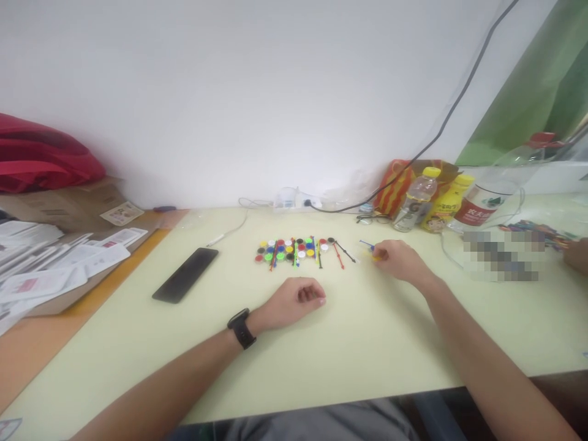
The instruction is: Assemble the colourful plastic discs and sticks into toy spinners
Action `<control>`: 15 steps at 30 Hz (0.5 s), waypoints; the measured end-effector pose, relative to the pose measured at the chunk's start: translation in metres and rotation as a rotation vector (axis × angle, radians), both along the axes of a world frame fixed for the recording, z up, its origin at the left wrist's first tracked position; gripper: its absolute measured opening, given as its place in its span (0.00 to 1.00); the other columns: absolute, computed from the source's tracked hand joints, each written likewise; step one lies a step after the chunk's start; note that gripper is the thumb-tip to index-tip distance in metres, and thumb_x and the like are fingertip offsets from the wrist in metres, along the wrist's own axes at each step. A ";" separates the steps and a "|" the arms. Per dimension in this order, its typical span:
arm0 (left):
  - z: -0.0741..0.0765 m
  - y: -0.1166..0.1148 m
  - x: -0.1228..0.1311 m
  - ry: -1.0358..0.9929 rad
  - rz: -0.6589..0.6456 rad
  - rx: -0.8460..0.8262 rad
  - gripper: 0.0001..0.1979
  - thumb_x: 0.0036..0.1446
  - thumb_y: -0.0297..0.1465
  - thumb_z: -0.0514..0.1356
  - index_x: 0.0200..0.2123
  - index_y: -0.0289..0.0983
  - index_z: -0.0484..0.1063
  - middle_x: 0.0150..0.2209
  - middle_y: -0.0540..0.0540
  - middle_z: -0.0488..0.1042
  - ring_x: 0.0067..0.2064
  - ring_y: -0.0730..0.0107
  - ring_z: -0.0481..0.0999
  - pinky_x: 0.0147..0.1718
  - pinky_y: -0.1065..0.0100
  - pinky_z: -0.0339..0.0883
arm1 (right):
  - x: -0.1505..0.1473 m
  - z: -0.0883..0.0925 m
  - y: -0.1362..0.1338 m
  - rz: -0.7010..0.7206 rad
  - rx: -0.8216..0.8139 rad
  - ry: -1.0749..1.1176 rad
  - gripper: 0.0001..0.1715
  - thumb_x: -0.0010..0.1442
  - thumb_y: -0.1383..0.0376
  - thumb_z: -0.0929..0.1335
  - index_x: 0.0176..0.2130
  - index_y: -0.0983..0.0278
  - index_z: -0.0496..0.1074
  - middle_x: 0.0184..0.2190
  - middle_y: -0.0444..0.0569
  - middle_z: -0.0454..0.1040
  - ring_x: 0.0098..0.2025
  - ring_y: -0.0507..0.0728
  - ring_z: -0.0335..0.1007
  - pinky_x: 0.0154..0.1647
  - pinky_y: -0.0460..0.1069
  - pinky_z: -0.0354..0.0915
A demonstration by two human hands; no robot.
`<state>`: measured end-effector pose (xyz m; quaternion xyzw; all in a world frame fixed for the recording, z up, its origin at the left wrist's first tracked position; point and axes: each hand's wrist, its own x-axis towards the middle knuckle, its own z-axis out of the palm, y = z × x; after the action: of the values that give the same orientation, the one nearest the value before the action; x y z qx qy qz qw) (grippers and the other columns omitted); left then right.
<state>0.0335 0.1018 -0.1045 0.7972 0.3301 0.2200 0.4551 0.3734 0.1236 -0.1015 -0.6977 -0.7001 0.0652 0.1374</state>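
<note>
Several small round pieces (289,249) in red, blue, green, white, yellow and black lie in rows on the pale table (340,355), with thin coloured sticks among them. A red stick (339,255) and a black stick (345,251) lie at the right end of the rows. My left hand (294,301), with a black watch (241,328) on the wrist, rests in front of the rows, fingers curled with nothing visible in them. To the right, my right hand (395,260) pinches small blue and yellow pieces at its fingertips.
A black phone (185,275) lies at left, near papers (50,269) and a box (68,205). Bottles (416,199), a power strip (298,203) and a cable (441,131) are at the back. Another person's hand (576,254) is at far right beside coloured sticks (537,234).
</note>
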 end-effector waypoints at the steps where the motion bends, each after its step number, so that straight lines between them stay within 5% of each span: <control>1: 0.000 0.000 0.000 0.003 -0.003 -0.002 0.12 0.63 0.40 0.64 0.38 0.37 0.78 0.35 0.46 0.78 0.34 0.69 0.72 0.34 0.68 0.67 | 0.000 0.001 0.000 0.006 -0.014 0.021 0.06 0.50 0.71 0.69 0.30 0.60 0.76 0.33 0.46 0.80 0.36 0.57 0.74 0.36 0.48 0.61; 10: 0.001 0.000 0.000 0.003 -0.005 0.002 0.12 0.63 0.40 0.64 0.38 0.37 0.78 0.35 0.46 0.78 0.34 0.68 0.73 0.34 0.68 0.67 | 0.014 0.008 -0.005 0.046 -0.039 0.310 0.08 0.54 0.66 0.71 0.36 0.61 0.81 0.35 0.49 0.83 0.38 0.59 0.79 0.41 0.48 0.70; 15: 0.001 0.000 0.001 -0.001 -0.008 0.004 0.11 0.63 0.40 0.64 0.38 0.37 0.78 0.36 0.46 0.78 0.34 0.69 0.73 0.34 0.68 0.66 | 0.015 0.002 -0.002 0.067 -0.054 0.209 0.07 0.52 0.70 0.69 0.33 0.62 0.78 0.34 0.47 0.82 0.37 0.57 0.78 0.39 0.47 0.68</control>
<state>0.0341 0.1019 -0.1036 0.7991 0.3264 0.2192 0.4547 0.3886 0.1219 -0.0994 -0.6666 -0.7031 0.1607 0.1885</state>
